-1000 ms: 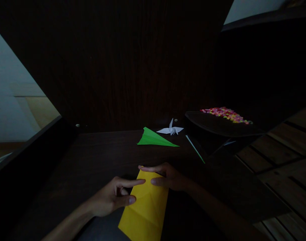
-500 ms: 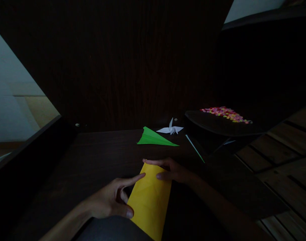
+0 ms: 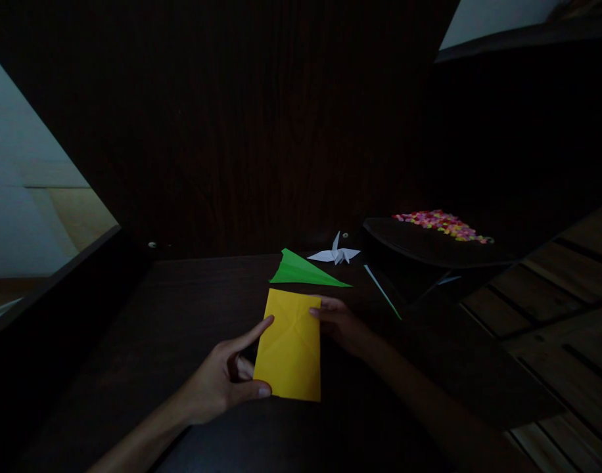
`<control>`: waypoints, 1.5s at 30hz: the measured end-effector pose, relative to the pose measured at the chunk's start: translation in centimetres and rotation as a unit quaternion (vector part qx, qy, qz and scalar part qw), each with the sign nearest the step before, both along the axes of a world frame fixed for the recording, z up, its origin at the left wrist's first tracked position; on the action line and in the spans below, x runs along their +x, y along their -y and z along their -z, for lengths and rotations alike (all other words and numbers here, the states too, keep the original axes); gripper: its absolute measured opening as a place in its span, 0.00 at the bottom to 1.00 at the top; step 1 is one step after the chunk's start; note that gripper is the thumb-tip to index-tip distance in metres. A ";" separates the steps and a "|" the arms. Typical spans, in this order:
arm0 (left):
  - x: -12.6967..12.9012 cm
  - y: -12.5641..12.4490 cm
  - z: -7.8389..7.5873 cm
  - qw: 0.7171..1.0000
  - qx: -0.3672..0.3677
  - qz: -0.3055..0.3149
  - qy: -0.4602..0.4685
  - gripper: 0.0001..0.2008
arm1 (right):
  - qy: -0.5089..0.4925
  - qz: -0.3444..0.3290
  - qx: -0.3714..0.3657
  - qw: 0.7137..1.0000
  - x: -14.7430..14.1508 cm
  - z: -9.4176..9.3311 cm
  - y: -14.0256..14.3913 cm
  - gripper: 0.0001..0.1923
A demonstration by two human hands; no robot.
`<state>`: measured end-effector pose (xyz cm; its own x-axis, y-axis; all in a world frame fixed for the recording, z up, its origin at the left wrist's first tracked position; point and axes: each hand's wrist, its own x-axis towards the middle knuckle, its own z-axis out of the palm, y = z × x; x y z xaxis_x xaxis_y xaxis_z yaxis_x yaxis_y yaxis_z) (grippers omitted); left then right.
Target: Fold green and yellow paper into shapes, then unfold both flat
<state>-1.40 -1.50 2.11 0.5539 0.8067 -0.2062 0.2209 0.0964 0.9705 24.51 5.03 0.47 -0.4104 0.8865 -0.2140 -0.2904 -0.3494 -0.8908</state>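
Observation:
A creased sheet of yellow paper (image 3: 292,355) is held between both hands above the dark surface. My left hand (image 3: 222,381) grips its left edge, with the thumb at the lower left corner and the index finger near the upper left; the other fingers are partly behind it. At the upper right edge my right hand (image 3: 338,322) pinches the paper, thumb in front and fingers mostly hidden behind. Just beyond the sheet lies a folded green paper plane (image 3: 301,270). A white origami crane (image 3: 336,253) rests behind the plane's right side.
A thin pale strip (image 3: 382,292) lies to the right of the green plane. Farther right, a dark rounded shelf (image 3: 394,238) carries a heap of small pink, red and yellow pieces (image 3: 443,225). A dark wooden panel (image 3: 261,131) rises at the back, and a raised edge (image 3: 54,282) borders the left.
The yellow paper has turned more upright and now looks shorter, its lower edge in view. Both hands have moved slightly up with it, and the right fingers have slid to the right side.

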 end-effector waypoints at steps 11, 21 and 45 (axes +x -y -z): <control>-0.1 -0.5 0.7 0.998 0.038 -0.059 0.003 0.34 | -0.001 0.009 -0.028 1.000 -1.4 -0.2 1.1 0.19; -0.2 -0.5 0.8 0.998 0.037 -0.047 0.007 0.39 | 0.042 0.005 -0.002 0.999 -2.2 -0.2 1.8 0.25; 0.5 -0.1 0.4 0.991 -0.032 -0.105 0.078 0.65 | 0.050 -0.073 0.085 0.992 -1.5 -0.5 1.8 0.42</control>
